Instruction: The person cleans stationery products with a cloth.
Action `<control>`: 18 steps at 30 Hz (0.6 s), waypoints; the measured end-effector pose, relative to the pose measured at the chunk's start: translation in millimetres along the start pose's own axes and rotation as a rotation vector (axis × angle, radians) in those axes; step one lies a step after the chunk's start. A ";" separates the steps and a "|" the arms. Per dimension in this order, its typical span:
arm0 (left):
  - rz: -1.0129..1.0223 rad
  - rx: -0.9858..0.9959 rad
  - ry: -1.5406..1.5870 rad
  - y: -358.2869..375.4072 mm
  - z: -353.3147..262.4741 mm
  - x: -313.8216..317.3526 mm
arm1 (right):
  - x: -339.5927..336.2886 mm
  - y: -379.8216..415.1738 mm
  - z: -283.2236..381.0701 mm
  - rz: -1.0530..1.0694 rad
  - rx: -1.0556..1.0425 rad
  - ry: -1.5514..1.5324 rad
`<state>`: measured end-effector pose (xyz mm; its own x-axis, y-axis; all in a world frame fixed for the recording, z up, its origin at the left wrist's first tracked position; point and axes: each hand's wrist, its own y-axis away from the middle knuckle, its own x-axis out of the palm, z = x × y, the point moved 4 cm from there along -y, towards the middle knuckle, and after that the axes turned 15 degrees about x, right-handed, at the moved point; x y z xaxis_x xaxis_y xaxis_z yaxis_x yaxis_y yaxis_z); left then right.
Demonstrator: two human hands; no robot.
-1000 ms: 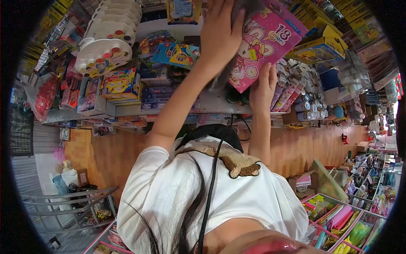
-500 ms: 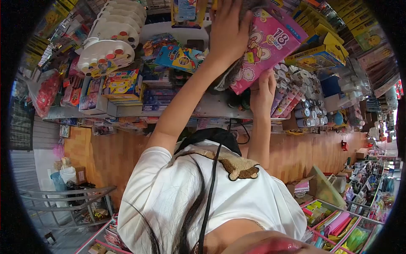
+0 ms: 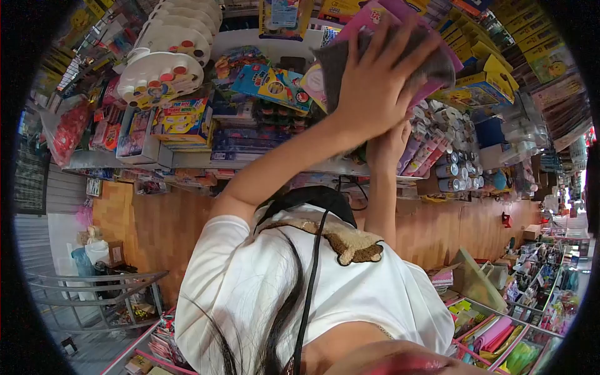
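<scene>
My left hand (image 3: 378,84) lies over a dark grey cloth (image 3: 431,65), its fingers spread, and presses it against the face of a pink box (image 3: 390,11). The cloth and hand cover most of the box, which is tilted above the shelf. Below it, my right hand (image 3: 389,145) grips the lower edge of the box; some of its fingers are hidden. Left of the box, a blue and yellow pack (image 3: 272,84) rests on the goods.
Paint palettes (image 3: 161,78) hang at the upper left above yellow boxes (image 3: 181,122). Tubes and cans (image 3: 453,169) stand right of my hands, with open yellow boxes (image 3: 484,87) behind. A metal railing (image 3: 100,300) is at the lower left.
My left hand has moved right with the cloth across the pink box, covering its printed front. The box has shifted and its tilt has changed. My right hand remains at its lower edge.
</scene>
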<state>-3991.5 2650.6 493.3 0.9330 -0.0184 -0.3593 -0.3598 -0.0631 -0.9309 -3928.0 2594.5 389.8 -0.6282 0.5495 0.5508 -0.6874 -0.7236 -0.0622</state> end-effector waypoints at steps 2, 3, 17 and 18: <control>0.012 -0.096 -0.055 -13.2 17.1 -4.4 | 3.7 -0.7 4.0 0.111 -0.081 -0.019; 0.018 -0.142 -0.082 -15.8 24.9 -5.9 | 2.2 -1.1 2.3 0.097 -0.079 -0.018; 0.142 0.125 -0.079 23.9 -21.1 14.6 | -24.6 -5.2 -2.1 -0.194 -0.353 0.657; 0.182 0.179 -0.214 8.4 -22.0 3.0 | -9.3 -0.4 3.2 -0.118 -0.192 0.303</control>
<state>-3991.7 2628.1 485.9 0.8375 0.1984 -0.5091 -0.5338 0.0987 -0.8398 -3920.7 2588.4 387.4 -0.5998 0.7440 0.2944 -0.7995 -0.5718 -0.1839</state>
